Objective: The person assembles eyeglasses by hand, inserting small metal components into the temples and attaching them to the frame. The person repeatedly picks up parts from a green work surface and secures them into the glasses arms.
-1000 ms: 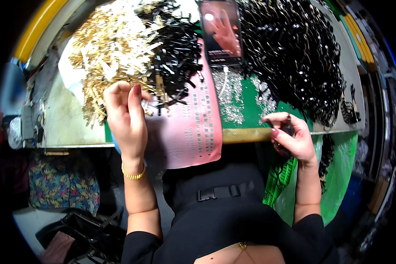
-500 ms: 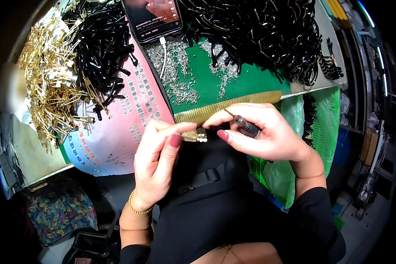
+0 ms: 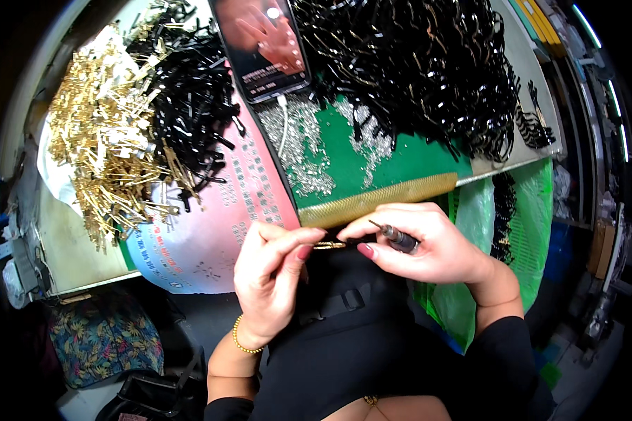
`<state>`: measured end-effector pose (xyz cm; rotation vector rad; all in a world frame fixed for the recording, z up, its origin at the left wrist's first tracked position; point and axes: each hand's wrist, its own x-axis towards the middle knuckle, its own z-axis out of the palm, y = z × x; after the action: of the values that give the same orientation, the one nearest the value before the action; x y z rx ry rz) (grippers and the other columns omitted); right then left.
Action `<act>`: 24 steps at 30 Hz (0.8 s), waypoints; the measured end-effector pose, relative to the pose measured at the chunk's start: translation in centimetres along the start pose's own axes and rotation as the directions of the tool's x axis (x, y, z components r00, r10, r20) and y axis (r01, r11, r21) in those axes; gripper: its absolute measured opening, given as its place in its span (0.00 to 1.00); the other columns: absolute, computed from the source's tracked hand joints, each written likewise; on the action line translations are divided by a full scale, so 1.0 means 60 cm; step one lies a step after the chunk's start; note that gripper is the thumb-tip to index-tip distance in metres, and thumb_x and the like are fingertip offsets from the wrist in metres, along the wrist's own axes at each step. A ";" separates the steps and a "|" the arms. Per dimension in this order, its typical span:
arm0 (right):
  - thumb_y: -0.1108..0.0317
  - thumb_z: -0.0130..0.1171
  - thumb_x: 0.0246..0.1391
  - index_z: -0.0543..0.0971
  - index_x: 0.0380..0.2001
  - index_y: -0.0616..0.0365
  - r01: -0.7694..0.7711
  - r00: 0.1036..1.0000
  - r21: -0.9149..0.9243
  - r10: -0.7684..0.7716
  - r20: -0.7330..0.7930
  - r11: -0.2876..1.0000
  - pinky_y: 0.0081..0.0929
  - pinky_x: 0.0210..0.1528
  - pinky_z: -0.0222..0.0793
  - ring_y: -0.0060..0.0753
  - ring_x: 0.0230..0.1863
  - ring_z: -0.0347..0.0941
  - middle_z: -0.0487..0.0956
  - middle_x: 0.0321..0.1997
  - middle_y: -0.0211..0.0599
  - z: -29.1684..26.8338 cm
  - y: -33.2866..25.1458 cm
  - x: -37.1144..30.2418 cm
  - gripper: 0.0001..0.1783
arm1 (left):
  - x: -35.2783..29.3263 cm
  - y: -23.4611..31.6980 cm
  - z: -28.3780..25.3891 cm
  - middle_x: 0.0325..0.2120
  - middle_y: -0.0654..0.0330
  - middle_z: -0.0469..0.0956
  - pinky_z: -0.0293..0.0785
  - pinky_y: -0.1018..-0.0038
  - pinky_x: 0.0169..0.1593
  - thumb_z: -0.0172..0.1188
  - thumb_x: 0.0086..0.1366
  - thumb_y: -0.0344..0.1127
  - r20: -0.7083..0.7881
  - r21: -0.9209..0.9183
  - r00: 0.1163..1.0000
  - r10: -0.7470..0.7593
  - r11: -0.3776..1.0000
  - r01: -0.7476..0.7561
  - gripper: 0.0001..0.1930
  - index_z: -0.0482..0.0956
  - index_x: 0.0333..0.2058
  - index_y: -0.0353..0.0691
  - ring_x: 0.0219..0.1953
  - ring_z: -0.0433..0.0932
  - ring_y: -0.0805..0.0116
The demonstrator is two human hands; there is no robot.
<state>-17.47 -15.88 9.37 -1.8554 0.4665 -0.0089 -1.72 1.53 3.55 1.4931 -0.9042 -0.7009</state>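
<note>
Over the near edge of the table, my left hand (image 3: 270, 270) pinches a small gold metal piece (image 3: 328, 245) between thumb and fingers. Facing it, my right hand (image 3: 439, 254) holds a small screwdriver (image 3: 400, 240), its dark handle lying across the curled fingers and its thin tip pointing up and left. The right thumb and index finger come close to the free end of the gold piece. Something dark between these fingertips is too small to make out.
Gold metal parts (image 3: 109, 140) are heaped at the left, beside a black heap (image 3: 189, 105). More slim black pieces (image 3: 407, 70) lie at the back. Tiny silver screws (image 3: 305, 147) are spread on a green mat (image 3: 407, 165) below a phone (image 3: 263, 49). A green basket (image 3: 534, 210) stands right.
The whole view has shifted, so table and hands appear lower and further right. The gold piece has turned in my left fingers and now looks thinner. The screwdriver stays in my right hand.
</note>
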 end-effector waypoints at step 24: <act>0.71 0.70 0.50 0.81 0.35 0.57 0.251 0.968 -0.356 -0.238 0.079 0.900 0.31 0.29 0.72 0.38 0.29 0.79 0.81 0.29 0.35 -0.019 -0.006 -0.017 0.09 | 0.008 0.013 -0.004 0.21 0.57 0.71 0.69 0.67 0.27 0.66 0.55 0.22 0.347 0.297 0.911 0.222 0.895 -0.332 0.07 0.79 0.33 0.36 0.21 0.73 0.59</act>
<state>-18.56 -16.51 10.34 -2.2678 0.2154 -0.0651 -1.36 1.24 4.42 1.5397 -1.5171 -0.5822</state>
